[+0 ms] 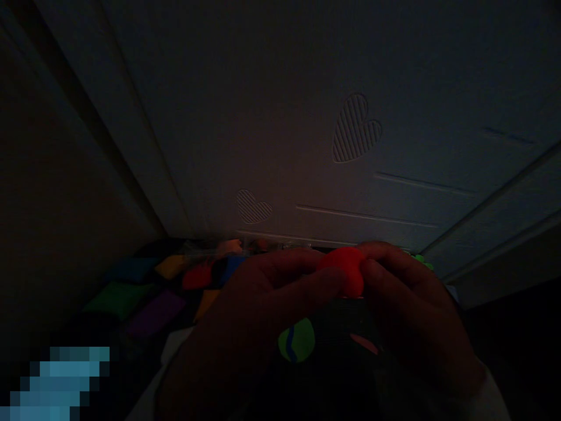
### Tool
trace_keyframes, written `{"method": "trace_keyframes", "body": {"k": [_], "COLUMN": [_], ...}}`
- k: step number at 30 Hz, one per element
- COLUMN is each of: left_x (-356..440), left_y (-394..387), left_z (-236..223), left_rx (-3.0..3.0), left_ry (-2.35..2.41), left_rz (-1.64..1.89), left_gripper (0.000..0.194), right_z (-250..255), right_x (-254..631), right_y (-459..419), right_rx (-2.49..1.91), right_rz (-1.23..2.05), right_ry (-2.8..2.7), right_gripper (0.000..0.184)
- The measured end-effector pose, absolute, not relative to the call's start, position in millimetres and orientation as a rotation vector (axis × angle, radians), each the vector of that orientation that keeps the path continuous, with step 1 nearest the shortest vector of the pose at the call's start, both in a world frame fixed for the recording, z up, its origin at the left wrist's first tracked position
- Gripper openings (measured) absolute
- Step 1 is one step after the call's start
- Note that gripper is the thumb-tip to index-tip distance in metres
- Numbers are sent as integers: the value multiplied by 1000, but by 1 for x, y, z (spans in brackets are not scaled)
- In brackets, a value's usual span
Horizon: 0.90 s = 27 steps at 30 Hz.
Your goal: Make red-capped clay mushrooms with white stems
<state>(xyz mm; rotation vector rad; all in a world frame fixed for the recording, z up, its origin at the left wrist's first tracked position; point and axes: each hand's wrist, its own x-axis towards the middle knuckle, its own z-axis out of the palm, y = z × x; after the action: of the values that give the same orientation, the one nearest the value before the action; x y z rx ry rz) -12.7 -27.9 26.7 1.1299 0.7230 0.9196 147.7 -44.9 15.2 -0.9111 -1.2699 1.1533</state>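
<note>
A bright red lump of soft modelling clay (346, 270), rounded in outline, is held up between both hands. From the left, my left hand (267, 298) pinches it with the thumb across its front. On the other side, my right hand (401, 298) presses its thumb and fingertips against the lump's right edge. Below the hands, a flat green disc (305, 339) with a wavy blue strip (290, 345) across it lies on the dark surface. A thin reddish piece, pointed at its ends (364, 343), lies to the right of the disc.
Several coloured packets lie at the left: green (116, 298), purple (158, 310), red (198, 275), yellow (170, 266). Clear plastic wrapping (205, 250) is behind them. A pale panel with embossed hearts (357, 128) rises at the back. The scene is very dim.
</note>
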Motion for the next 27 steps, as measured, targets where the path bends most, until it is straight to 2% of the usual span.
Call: {"method": "trace_keyframes", "body": {"k": [4,6,8,14,27], "left_x": [-11,-11,-11,-11,-11], "left_y": [-28,-28,-28,-28,-26], "left_z": [28,27,26,25,22], "left_rx": [1108,1103,1101,1141,1148], "left_ry": [753,760,761,752,767], "left_rz": [916,944,971,1031,1082], "left_gripper": [19,17,13,8,6], "right_z": [13,14,14,13,13], "right_x": [148,148,146,140,142], "right_y": [-51,-55,-56,-53,-52], "right_rx": [-953,-963,-966,-963,-967], "right_rz": [580,275,105,-28,-23], "right_ry": [-1450,-1607,-1731,-1772,-1798], "right_gripper": [19,26,28,24,20]}}
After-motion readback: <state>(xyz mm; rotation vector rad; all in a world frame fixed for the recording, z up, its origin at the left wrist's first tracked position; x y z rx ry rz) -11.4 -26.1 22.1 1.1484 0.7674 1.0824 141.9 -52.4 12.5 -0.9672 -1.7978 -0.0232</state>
